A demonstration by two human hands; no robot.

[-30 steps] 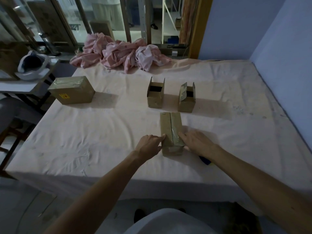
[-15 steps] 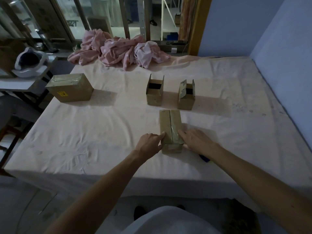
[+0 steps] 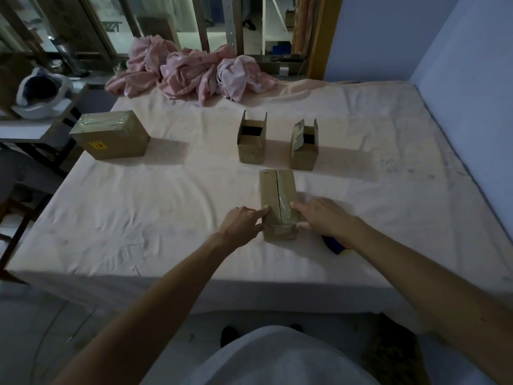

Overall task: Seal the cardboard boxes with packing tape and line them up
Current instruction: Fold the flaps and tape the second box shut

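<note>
A small closed cardboard box [image 3: 277, 195] lies lengthwise near the table's front, with clear tape along its top seam and over its near end. My left hand [image 3: 241, 225] presses its left side near the front corner with extended fingers. My right hand [image 3: 322, 215] rests against its right side, fingers on the top edge and thumb at the near end. Behind it stand two small boxes with flaps up, one on the left [image 3: 251, 141] and one on the right [image 3: 304, 147]. A larger taped box [image 3: 111, 136] sits at the far left.
A pale sheet covers the table [image 3: 138, 218]. A pink bundle of cloth [image 3: 191, 70] lies at the back edge. A dark blue object [image 3: 334, 244] shows under my right wrist. A white helmet [image 3: 39, 93] sits on a side table at left. A blue wall runs along the right.
Both hands stay pressed on the sides of the near box. The box and hands have barely shifted; only the camera view moved slightly.
</note>
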